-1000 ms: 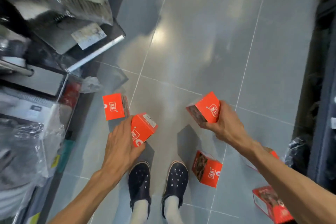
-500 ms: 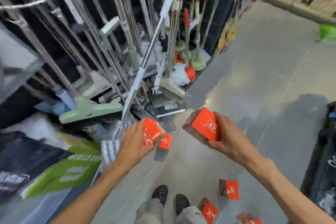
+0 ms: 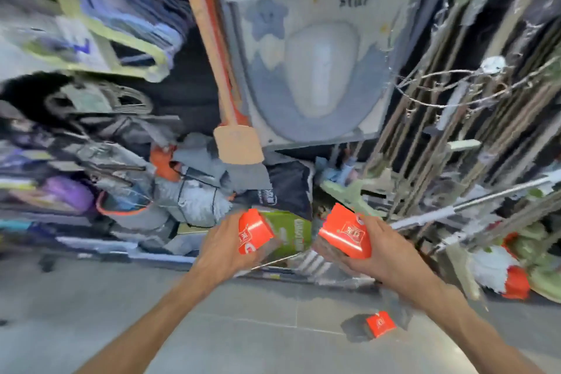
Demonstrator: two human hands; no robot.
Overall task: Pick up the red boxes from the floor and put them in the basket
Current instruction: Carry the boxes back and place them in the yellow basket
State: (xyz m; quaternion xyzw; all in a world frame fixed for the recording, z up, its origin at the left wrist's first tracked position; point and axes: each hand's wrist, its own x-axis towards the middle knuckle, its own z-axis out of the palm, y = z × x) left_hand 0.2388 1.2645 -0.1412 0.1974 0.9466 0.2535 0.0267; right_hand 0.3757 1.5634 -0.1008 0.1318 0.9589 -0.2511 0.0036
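Two red boxes carried at chest height, one in each hand, both lifted clear of the floor. Left hand wrapped round the left red box, fingers curled behind it; right hand cupping the right red box from beneath, thumb over its top edge. Held side by side, near but apart, probably to bring both to the basket in one trip. A third red box lying on the grey tiles below the right forearm, not yet collected. Beyond the hands, blurred shop clutter: hanging bath mat, flat wooden paddle, mop handles to the right. No basket in view.
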